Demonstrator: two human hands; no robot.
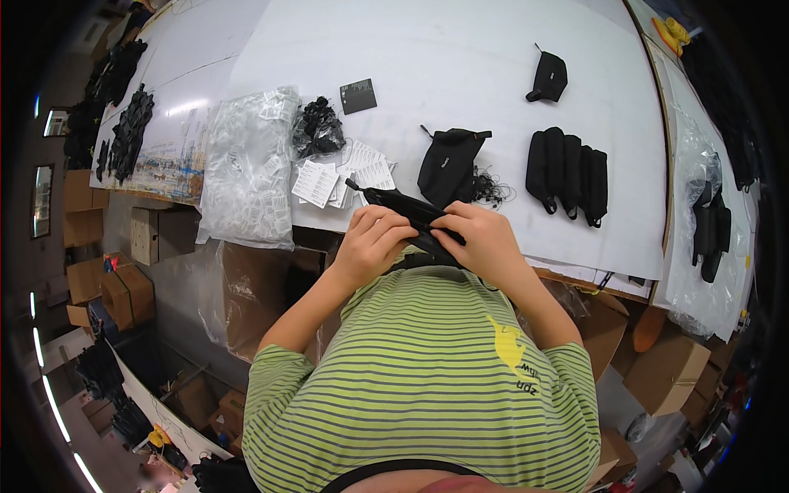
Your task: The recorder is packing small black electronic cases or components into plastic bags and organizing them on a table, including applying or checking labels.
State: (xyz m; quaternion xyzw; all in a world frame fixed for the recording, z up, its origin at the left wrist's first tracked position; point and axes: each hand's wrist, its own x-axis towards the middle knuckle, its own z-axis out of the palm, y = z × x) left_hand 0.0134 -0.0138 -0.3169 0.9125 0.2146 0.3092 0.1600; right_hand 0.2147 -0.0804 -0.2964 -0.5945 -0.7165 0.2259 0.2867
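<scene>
A black zip pouch (408, 207) is held at the table's near edge, close against my body. My left hand (374, 244) is closed on its left part, fingers bent over the fabric. Its right part is pinched by my right hand (481, 240), thumb and fingertips on the edge. The pouch's mouth looks parted between the hands, and a zip pull sticks out at its upper left. Just beyond, another black pouch (450, 164) lies flat beside a tangle of black cords (491, 189). White printed cards (316, 182) are spread out left of the pouch.
A big clear bag of white tags (249, 164) lies at the left, beside a bag of black cords (319, 127) and a dark square card (358, 96). Several folded black pouches (567, 174) form a row at right; one pouch (549, 76) lies farther back. Cardboard boxes (666, 371) stand below.
</scene>
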